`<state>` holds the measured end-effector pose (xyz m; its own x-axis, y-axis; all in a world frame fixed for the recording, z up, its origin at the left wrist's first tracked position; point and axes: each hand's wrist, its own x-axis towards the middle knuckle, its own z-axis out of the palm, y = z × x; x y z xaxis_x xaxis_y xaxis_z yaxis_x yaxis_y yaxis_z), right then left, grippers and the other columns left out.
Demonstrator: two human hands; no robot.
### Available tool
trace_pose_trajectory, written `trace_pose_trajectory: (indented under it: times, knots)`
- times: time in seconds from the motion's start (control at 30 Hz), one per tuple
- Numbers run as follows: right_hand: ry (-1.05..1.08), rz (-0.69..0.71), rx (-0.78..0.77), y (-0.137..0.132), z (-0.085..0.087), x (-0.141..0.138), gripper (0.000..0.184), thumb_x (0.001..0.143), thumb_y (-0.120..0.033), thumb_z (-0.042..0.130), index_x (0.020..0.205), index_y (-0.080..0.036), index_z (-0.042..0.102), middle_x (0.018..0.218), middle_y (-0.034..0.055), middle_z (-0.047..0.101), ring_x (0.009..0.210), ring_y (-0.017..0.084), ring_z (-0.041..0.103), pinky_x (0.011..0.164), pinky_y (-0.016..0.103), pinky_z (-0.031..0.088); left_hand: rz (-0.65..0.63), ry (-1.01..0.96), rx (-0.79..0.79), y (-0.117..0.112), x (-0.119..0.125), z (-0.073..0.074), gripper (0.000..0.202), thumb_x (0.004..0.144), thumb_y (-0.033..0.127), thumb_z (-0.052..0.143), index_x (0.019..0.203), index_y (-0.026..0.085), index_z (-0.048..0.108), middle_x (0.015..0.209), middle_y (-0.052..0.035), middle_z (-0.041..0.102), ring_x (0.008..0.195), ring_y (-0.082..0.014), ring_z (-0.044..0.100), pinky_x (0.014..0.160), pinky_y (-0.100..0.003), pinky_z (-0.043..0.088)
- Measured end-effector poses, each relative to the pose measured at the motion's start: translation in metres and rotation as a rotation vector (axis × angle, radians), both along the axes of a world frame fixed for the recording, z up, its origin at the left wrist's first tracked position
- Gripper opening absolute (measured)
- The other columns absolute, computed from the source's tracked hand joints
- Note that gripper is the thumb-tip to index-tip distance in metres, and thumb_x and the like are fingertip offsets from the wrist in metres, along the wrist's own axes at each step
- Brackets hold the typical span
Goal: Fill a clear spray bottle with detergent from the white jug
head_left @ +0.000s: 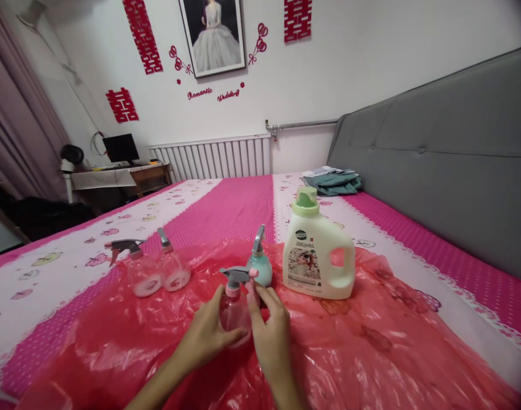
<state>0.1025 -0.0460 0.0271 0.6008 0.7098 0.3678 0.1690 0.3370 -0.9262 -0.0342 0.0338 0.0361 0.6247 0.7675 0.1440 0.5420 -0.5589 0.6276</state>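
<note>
A clear pinkish spray bottle (234,313) with a grey and pink trigger head stands upright in front of me. My left hand (211,324) is wrapped around its body from the left, thumb across the front. On the other side, my right hand (269,322) has its fingers closed at the pink nozzle and trigger; part of the grip is hidden. Just behind is a spray bottle of light blue liquid (260,267). To the right stands a cream detergent jug (318,256) with a green cap. Two pinkish spray bottles (144,276) (175,270) sit on the left.
A crinkled red plastic sheet (349,353) lies under the bottles on a pink patterned bed (247,205). Folded green cloth (335,183) rests near the grey headboard (435,131). Beyond the bed are a radiator (213,159) and a desk with a monitor (120,148).
</note>
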Motion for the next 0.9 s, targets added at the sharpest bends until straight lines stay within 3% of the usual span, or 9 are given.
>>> trace_pose_trajectory:
  times: [0.1,0.27,0.5,0.67,0.77,0.9]
  knots:
    - [-0.006,0.033,0.004,0.001,-0.004,-0.002,0.033,0.099,-0.045,0.054,0.116,-0.027,0.076,0.112,0.0077,0.076,0.105,0.021,0.072,0.088,0.029,0.055,-0.016,-0.035,-0.032,0.001,-0.002,-0.001,0.069,0.073,0.027,0.072,0.135,0.022,0.044,0.107,-0.0075,0.071,0.090,-0.0305,0.069,0.077,-0.041,0.053]
    - [-0.015,0.053,0.017,0.012,-0.010,-0.004,0.031,0.099,-0.043,0.054,0.114,-0.029,0.077,0.108,0.0060,0.076,0.103,0.020,0.072,0.091,0.028,0.056,-0.058,-0.097,-0.053,0.008,-0.001,-0.005,0.067,0.071,0.024,0.074,0.134,0.024,0.049,0.121,-0.0097,0.069,0.108,-0.0338,0.068,0.092,-0.044,0.054]
    - [-0.042,-0.018,-0.044,0.013,-0.013,-0.008,0.031,0.097,-0.046,0.056,0.109,-0.027,0.077,0.114,0.0059,0.078,0.107,0.020,0.073,0.092,0.027,0.056,-0.057,-0.118,-0.031,0.009,0.001,-0.011,0.053,0.070,0.026,0.076,0.121,0.022,0.059,0.109,-0.0105,0.070,0.098,-0.0339,0.069,0.086,-0.043,0.057]
    - [-0.133,0.004,-0.143,0.000,-0.016,0.009,0.037,0.093,-0.051,0.059,0.106,-0.022,0.078,0.113,0.0105,0.078,0.106,0.025,0.074,0.090,0.031,0.059,-0.061,-0.122,-0.026,0.001,0.005,-0.003,0.049,0.070,0.024,0.074,0.117,0.024,0.059,0.111,-0.0089,0.069,0.098,-0.0320,0.068,0.081,-0.040,0.056]
    - [-0.134,-0.006,-0.181,-0.003,-0.015,0.018,0.041,0.092,-0.055,0.059,0.105,-0.021,0.078,0.110,0.0117,0.079,0.100,0.027,0.075,0.084,0.033,0.060,-0.103,-0.105,-0.031,0.000,0.005,0.002,0.054,0.072,0.022,0.072,0.124,0.025,0.057,0.116,-0.0087,0.067,0.103,-0.0323,0.066,0.083,-0.041,0.056]
    - [-0.152,-0.009,-0.161,-0.001,-0.010,0.020,0.040,0.092,-0.056,0.059,0.106,-0.023,0.079,0.108,0.0097,0.079,0.100,0.025,0.074,0.087,0.032,0.059,-0.125,-0.099,-0.104,0.004,-0.002,0.003,0.071,0.070,0.028,0.083,0.134,0.026,0.054,0.125,-0.0107,0.065,0.114,-0.0366,0.063,0.094,-0.049,0.055]
